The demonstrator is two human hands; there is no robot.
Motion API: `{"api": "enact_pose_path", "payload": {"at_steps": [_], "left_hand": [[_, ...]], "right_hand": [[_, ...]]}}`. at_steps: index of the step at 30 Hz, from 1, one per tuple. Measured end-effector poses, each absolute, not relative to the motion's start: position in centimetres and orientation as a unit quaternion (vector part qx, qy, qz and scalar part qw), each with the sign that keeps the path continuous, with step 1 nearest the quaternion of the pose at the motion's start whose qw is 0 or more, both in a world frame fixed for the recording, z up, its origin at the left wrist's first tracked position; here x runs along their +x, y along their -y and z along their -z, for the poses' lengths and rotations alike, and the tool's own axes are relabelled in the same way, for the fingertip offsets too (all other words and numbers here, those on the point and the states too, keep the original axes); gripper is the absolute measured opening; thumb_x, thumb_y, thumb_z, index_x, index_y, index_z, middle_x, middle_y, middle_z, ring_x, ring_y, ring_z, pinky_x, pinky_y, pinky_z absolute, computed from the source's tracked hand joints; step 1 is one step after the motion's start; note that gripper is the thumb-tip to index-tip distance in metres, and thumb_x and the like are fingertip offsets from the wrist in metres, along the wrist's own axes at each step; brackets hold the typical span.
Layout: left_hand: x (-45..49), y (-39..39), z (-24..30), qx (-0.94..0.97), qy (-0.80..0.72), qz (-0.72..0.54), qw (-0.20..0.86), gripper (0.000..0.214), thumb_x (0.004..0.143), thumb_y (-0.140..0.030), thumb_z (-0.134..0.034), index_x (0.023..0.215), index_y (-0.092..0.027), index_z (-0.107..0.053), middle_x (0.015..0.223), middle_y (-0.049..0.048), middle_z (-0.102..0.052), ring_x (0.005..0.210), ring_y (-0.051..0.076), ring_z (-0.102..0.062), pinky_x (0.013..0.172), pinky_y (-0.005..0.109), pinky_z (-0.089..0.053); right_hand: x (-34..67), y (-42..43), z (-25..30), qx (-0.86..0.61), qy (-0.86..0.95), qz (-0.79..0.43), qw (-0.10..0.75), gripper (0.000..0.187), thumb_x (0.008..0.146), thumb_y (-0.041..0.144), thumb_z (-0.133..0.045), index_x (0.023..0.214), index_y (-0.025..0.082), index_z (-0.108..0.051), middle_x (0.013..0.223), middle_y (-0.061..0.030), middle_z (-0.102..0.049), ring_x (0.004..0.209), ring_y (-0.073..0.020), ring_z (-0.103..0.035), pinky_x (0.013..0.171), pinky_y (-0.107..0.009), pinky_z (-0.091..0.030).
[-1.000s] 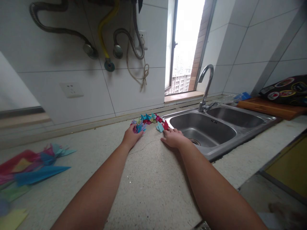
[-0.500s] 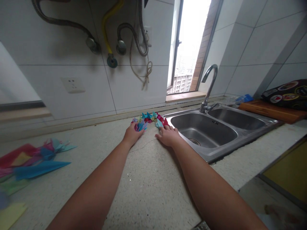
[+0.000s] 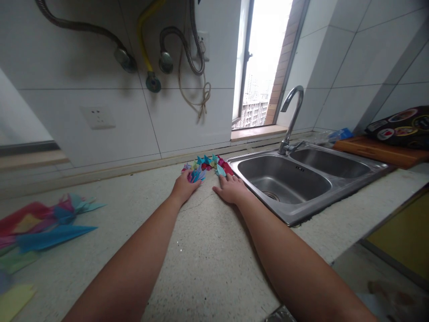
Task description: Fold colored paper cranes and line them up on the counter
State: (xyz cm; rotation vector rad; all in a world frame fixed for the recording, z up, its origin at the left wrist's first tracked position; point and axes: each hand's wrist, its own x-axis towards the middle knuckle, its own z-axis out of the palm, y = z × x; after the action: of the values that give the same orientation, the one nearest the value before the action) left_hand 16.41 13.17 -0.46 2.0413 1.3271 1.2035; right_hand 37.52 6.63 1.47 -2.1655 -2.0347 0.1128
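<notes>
An arc of folded paper pieces [image 3: 205, 160], perhaps origami cranes, stands on the speckled counter near the wall, in blue, green, red and purple. My left hand [image 3: 182, 187] is at its left end, closed around blue and purple folded paper [image 3: 197, 175] between thumb and fingers. Some of those fingers are hidden by the paper. At the right end, my right hand [image 3: 230, 188] lies low with fingers stretched out. Its fingertips touch a pale blue piece [image 3: 220, 170] and a red piece [image 3: 228, 168].
To the right is a double steel sink [image 3: 284, 179] with a tall faucet [image 3: 295, 107]. A wooden board [image 3: 378, 151] with a dark printed bag [image 3: 402, 127] sits beyond it. More coloured paper pieces [image 3: 56, 237] lie at the left. Hoses and an outlet [image 3: 98, 117] are on the wall.
The view has shifted slightly. My right hand has slid a little inward, to the left, against the paper arc. My left hand stays on its paper.
</notes>
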Motion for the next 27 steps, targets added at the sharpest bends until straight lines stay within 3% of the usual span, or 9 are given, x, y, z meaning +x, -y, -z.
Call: {"api": "enact_pose_path", "payload": {"at_steps": [5,9,12,18,27], "left_hand": [[16.6,-12.8,0.1,0.733,-0.440,-0.455,0.251,0.055,0.070,-0.041,-0.078,0.117,-0.017,-0.062,0.102,0.0088,-0.070,0.090,0.023,-0.066,0.084,0.036,-0.050],[17.1,-11.9,-0.9,0.728,-0.357,-0.472,0.346,0.052,0.071,-0.036,-0.078,0.116,-0.016,-0.060,0.104,0.0090,-0.071,0.094,0.022,-0.067,0.089,0.037,-0.051],[17.4,-11.1,-1.6,0.717,-0.329,-0.477,0.386,0.052,0.070,-0.033,-0.080,0.115,-0.016,-0.060,0.106,0.0092,-0.071,0.095,0.022,-0.067,0.092,0.038,-0.050],[17.7,-10.7,-1.7,0.730,-0.306,-0.477,0.382,0.056,0.067,-0.035,-0.083,0.115,-0.016,-0.062,0.113,0.0101,-0.069,0.105,0.024,-0.065,0.098,0.040,-0.046],[15.8,-8.4,-3.5,0.793,-0.362,-0.404,0.278,0.047,0.073,-0.033,-0.077,0.115,-0.018,-0.064,0.115,0.0089,-0.068,0.105,0.024,-0.063,0.095,0.036,-0.045]], "right_hand": [[36.7,-6.3,-2.3,-0.700,0.684,-0.007,0.206,0.062,0.091,0.059,-0.046,0.137,0.019,-0.050,0.141,-0.0176,-0.050,0.133,-0.0346,-0.041,0.108,-0.047,-0.029],[36.0,-6.8,-2.1,-0.647,0.646,-0.161,0.370,0.044,0.091,0.054,-0.050,0.119,0.021,-0.057,0.108,-0.0092,-0.068,0.100,-0.0221,-0.063,0.088,-0.034,-0.046],[35.4,-7.3,-1.6,-0.584,0.612,-0.273,0.458,0.040,0.085,0.051,-0.060,0.110,0.020,-0.057,0.091,-0.0047,-0.070,0.080,-0.0177,-0.065,0.072,-0.030,-0.049],[35.1,-7.7,-1.9,-0.518,0.540,-0.340,0.570,0.022,0.078,0.038,-0.064,0.081,0.017,-0.061,0.077,-0.0028,-0.067,0.074,-0.0160,-0.064,0.065,-0.027,-0.049],[36.2,-7.7,-2.8,-0.480,0.414,-0.392,0.666,0.025,0.078,0.039,-0.065,0.088,0.019,-0.054,0.077,-0.0017,-0.066,0.064,-0.0159,-0.068,0.051,-0.023,-0.050]]}}
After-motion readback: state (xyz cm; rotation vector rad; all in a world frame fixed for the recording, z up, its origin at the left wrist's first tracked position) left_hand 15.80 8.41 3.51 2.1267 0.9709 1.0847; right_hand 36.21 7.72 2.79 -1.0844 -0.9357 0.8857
